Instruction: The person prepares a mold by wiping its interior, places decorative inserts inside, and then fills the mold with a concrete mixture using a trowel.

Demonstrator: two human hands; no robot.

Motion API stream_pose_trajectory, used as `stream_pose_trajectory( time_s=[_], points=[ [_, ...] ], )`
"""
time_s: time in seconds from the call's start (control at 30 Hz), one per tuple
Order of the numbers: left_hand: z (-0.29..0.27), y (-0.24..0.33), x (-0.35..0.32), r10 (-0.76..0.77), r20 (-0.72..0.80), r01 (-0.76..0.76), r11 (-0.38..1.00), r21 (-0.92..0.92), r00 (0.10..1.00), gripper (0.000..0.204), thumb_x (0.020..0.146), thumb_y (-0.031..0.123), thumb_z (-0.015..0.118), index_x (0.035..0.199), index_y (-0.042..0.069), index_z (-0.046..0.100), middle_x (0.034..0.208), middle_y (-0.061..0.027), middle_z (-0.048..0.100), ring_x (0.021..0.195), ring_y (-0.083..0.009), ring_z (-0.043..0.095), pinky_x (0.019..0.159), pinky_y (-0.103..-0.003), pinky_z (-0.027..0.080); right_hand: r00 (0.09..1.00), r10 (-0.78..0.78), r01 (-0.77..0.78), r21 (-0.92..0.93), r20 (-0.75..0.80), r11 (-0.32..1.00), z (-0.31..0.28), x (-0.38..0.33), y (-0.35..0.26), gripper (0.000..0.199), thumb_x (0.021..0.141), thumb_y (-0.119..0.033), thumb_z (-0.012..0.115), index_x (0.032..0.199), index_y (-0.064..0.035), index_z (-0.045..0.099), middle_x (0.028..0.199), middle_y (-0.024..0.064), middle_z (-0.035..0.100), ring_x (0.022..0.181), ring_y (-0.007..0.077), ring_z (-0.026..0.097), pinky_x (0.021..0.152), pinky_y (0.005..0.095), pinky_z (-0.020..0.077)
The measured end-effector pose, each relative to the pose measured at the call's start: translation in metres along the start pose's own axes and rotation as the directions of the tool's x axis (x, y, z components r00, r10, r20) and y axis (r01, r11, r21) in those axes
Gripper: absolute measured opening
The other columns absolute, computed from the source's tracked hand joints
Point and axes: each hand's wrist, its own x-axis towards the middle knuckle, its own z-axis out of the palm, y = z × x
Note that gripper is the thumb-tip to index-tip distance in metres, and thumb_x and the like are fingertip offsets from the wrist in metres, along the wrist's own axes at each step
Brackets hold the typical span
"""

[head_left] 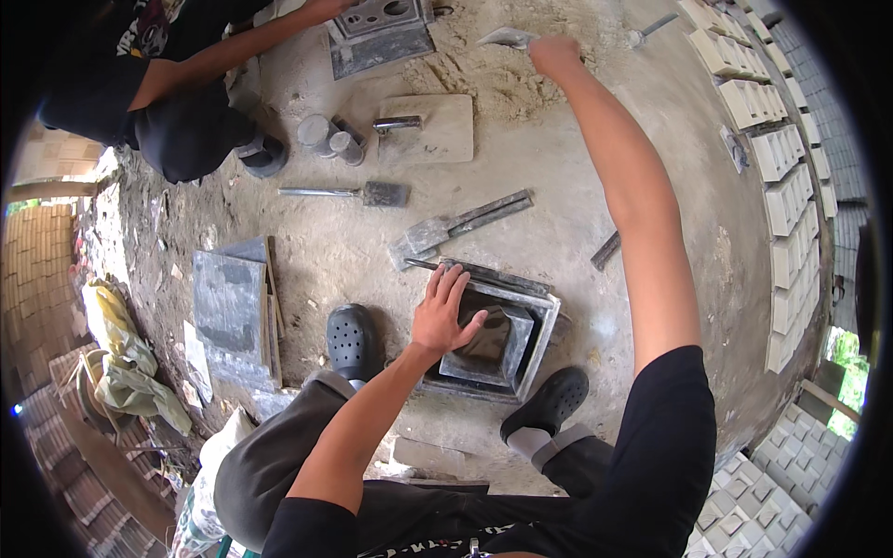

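Note:
My right hand (556, 58), arm stretched far forward, is closed around the handle of a trowel (507, 37). Its blade lies over a spread of loose sandy mix (512, 88) on the floor. Between my feet sits a dark rectangular metal mould (551, 330) with a raised, stepped block (516, 349) inside. My left hand (442, 316) rests on the mould's left far edge, fingers spread and gripping nothing. Just beyond the mould lies a flat, dusty tool with a long bar handle (484, 216).
At far left another person (177, 112) crouches, one hand at a mould with round holes (377, 23). Nearby are canisters (316, 135), a board (446, 139) and a brush-like tool (383, 193). Stacked plates (228, 302) lie left; rows of pale blocks (791, 237) line the right.

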Motion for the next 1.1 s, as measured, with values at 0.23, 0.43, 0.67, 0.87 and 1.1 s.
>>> stream_pose_trajectory(
  time_s=[0.23, 0.43, 0.67, 0.87, 1.1],
  points=[
    [-0.005, -0.011, -0.003, -0.008, -0.029, 0.009, 1.0, 0.014, 1.0, 0.068, 0.081, 0.041, 0.07, 0.135, 0.006, 0.047, 0.142, -0.0134, 0.044, 0.136, -0.0403, 0.035, 0.1, -0.048, 0.047, 0.954, -0.241, 0.238, -0.038, -0.177, 0.971, -0.015, 0.01, -0.05, 0.021, 0.087, -0.011, 0.059, 0.1, -0.0129, 0.075, 0.102, 0.0045, 0.073, 0.092, 0.0263, 0.071, 0.073, 0.0423, 0.0579],
    [0.005, 0.001, 0.003, 0.019, -0.043, -0.018, 1.0, 0.011, 0.999, 0.066, 0.081, 0.041, 0.069, 0.134, 0.007, 0.048, 0.141, -0.0116, 0.045, 0.136, -0.0381, 0.036, 0.097, -0.047, 0.049, 0.93, -0.368, 0.349, -0.303, -0.007, 0.887, 0.014, 0.0, -0.029, 0.02, 0.087, -0.013, 0.059, 0.099, -0.0125, 0.075, 0.101, 0.0039, 0.073, 0.091, 0.0249, 0.071, 0.074, 0.0367, 0.0575],
    [0.0, -0.003, -0.001, 0.006, -0.052, -0.003, 0.999, 0.045, 0.999, 0.067, 0.081, 0.041, 0.069, 0.134, 0.007, 0.046, 0.141, -0.0118, 0.044, 0.136, -0.038, 0.036, 0.097, -0.046, 0.049, 0.932, -0.362, 0.36, -0.136, 0.003, 0.923, 0.018, -0.072, -0.018, 0.019, 0.086, -0.012, 0.058, 0.096, -0.0091, 0.074, 0.099, 0.0092, 0.073, 0.09, 0.027, 0.071, 0.073, 0.0393, 0.057],
    [-0.002, -0.004, -0.003, -0.009, -0.053, 0.011, 0.999, 0.04, 0.999, 0.068, 0.081, 0.042, 0.068, 0.134, 0.007, 0.046, 0.141, -0.012, 0.044, 0.136, -0.0385, 0.035, 0.096, -0.046, 0.049, 0.995, 0.094, -0.074, 0.395, -0.03, 0.916, -0.009, -0.134, 0.016, 0.027, 0.09, -0.024, 0.058, 0.108, -0.0078, 0.07, 0.1, 0.0165, 0.071, 0.094, 0.0319, 0.069, 0.076, 0.0445, 0.0554],
    [0.002, -0.007, -0.004, 0.011, -0.058, -0.007, 0.997, 0.075, 0.998, 0.068, 0.082, 0.042, 0.068, 0.134, 0.006, 0.046, 0.142, -0.0126, 0.043, 0.135, -0.0391, 0.036, 0.097, -0.047, 0.048, 0.973, 0.178, -0.219, 0.821, 0.145, 0.528, 0.035, -0.179, -0.063, 0.04, 0.094, -0.035, 0.054, 0.126, -0.0112, 0.062, 0.092, 0.0219, 0.069, 0.09, 0.0365, 0.067, 0.078, 0.0461, 0.0529]
  ],
)
